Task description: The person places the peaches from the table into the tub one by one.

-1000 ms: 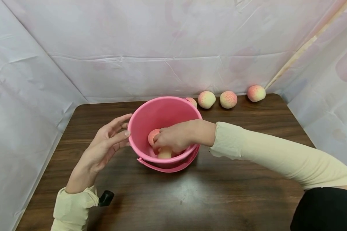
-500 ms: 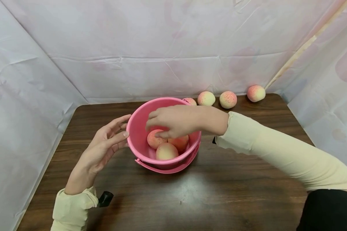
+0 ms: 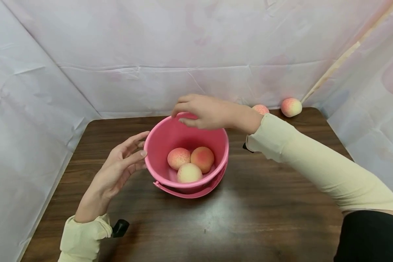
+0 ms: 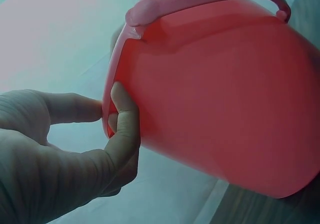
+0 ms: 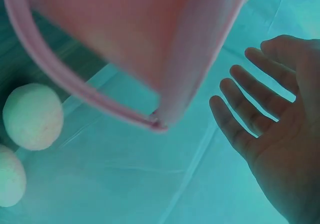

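A pink bucket (image 3: pixel 183 133) stands on the table with its handle (image 3: pixel 191 195) hanging down at the near side. Inside lie a speckled peach (image 3: pixel 178 158), an orange-red peach (image 3: pixel 202 159) and a pale yellow peach (image 3: pixel 189 173). My left hand (image 3: pixel 119 165) holds the rim at the left; in the left wrist view its thumb meets the rim's edge and the fingers (image 4: pixel 127 119) curl against the outer wall. Above the far rim is my right hand (image 3: pixel 209 111), palm empty, fingers apart and loosely bent in the right wrist view.
At the table's far edge sit a pink-and-cream peach (image 3: pixel 291 107) and another peach (image 3: pixel 261 109) partly behind the right forearm. Two pale peaches (image 5: pixel 33 116) show in the right wrist view. Plastic sheeting (image 3: pixel 196 47) walls in the dark wooden table (image 3: pixel 216 233).
My right hand has let go of a peach inside the bucket and risen out, moving away over the far rim. The left hand has stayed at the rim.
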`<state>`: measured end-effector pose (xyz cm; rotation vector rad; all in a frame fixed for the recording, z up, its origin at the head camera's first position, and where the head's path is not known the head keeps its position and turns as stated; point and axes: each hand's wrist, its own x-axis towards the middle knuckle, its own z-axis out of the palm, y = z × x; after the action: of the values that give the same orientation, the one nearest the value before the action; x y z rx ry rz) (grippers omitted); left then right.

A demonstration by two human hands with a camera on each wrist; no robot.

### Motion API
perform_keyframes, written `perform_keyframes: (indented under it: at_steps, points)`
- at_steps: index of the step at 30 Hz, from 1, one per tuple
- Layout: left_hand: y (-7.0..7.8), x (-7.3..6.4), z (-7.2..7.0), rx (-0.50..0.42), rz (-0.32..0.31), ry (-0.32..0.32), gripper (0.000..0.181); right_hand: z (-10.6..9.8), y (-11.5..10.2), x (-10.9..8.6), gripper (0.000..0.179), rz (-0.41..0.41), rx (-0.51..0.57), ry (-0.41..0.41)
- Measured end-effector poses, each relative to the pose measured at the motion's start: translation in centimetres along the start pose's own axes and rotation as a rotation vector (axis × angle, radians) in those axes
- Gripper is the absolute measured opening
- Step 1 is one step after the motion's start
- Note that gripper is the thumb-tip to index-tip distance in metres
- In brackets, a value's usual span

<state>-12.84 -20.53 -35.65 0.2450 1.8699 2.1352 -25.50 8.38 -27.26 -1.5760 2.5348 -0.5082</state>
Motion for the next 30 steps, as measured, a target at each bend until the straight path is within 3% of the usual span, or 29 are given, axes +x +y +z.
perform_keyframes:
  at_steps: [7, 13, 30]
  points:
    - [-0.5, -0.1, 0.3, -0.018, 0.001, 0.012, 0.057, 0.5, 3.5, 0.5, 0.027, 0.068, 0.051, 0.048]
    - [-0.6, 0.1, 0.6, -0.027, 0.005, 0.012, 0.058, 1.2, 6.1, 0.4, 0.034, 0.156, 0.062, 0.027]
    - [-0.7, 0.2, 1.2, -0.014, -0.015, 0.033, 0.059, 4.2, 11.9, 0.5, 0.045, 0.161, 0.16, 0.075]
